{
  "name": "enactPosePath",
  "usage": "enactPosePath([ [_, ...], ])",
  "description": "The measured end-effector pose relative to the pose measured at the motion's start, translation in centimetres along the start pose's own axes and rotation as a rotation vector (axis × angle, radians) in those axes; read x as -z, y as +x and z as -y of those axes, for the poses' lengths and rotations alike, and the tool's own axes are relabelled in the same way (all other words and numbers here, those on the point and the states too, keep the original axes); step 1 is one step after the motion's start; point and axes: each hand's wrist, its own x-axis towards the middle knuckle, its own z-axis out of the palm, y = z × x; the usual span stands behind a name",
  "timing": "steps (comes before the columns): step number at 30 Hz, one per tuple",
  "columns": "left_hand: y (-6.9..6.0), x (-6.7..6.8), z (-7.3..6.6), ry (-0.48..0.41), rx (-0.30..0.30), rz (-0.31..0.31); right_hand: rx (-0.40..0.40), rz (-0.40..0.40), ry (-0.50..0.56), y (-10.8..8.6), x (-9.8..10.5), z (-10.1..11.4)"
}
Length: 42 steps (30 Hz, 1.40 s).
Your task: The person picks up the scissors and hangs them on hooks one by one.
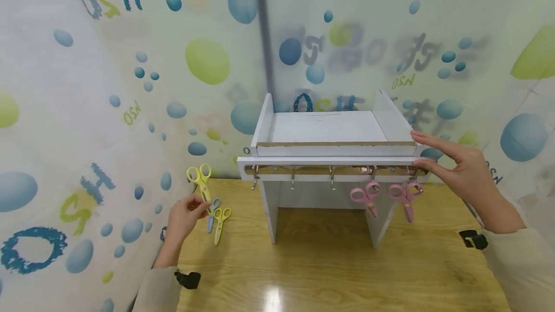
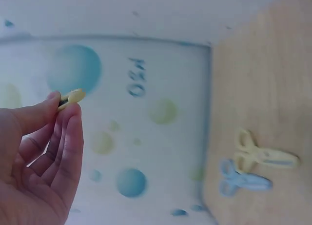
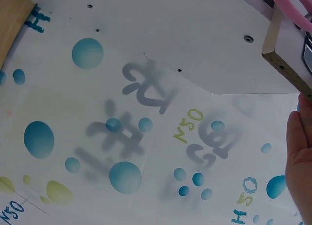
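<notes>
Yellow scissors (image 1: 204, 188) pinched in the left hand (image 1: 186, 215), hooks waiting

The left hand holds them in a narrow pinch of thumb and fingers, loops up, above the left side of the table (image 1: 321, 278). Just below lie blue scissors (image 1: 210, 223) and a second yellow pair (image 1: 218, 229). The right hand (image 1: 470, 172) is spread wide at the right end of the white shelf (image 1: 336, 151), thumb low and fingers higher, seemingly steadying it. Two pink scissors, an inner pair (image 1: 368, 201) and an outer pair (image 1: 407, 203), hang from the two rightmost hooks; the other three, such as the middle hook (image 1: 332, 179), are bare.

The step in hand looks like picking up a pair for hanging. The next move would probably call for carrying it rightward and lining a loop up with a bare hook, while the shelf is kept steady
</notes>
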Motion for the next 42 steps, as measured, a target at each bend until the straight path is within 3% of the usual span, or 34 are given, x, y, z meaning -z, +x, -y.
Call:
enactPosePath([
  [5,-1.3,0.0,-4.4,-0.015,-0.161,-0.057,-0.002,-0.008,-0.004,0.0,0.1,-0.2],
  [13,-4.5,0.6,-9.8,-0.111,-0.332,-0.114,0.019,-0.012,0.031,-0.1,-0.2,-0.5],
  [17,-5.8,0.3,-11.9,-0.176,-0.468,-0.093,0.023,-0.019,0.042,-0.1,-0.2,-0.4],
  [21,-7.0,-0.8,-13.4,-0.226,-0.546,-0.027,0.018,-0.016,0.038,-0.1,-0.3,-0.4],
  [27,-8.1,-3.8,-14.7,-0.279,-0.563,0.118,0.004,-0.017,0.021,-0.1,-0.2,-0.4],
  [37,-9.3,-9.5,-15.9,-0.342,-0.502,0.393,-0.002,-0.016,0.029,-0.1,-0.3,-0.4],
  [42,-9.5,-12.1,-16.1,-0.32,-0.525,0.455,-0.008,-0.013,0.041,-0.2,-0.3,-0.3],
])
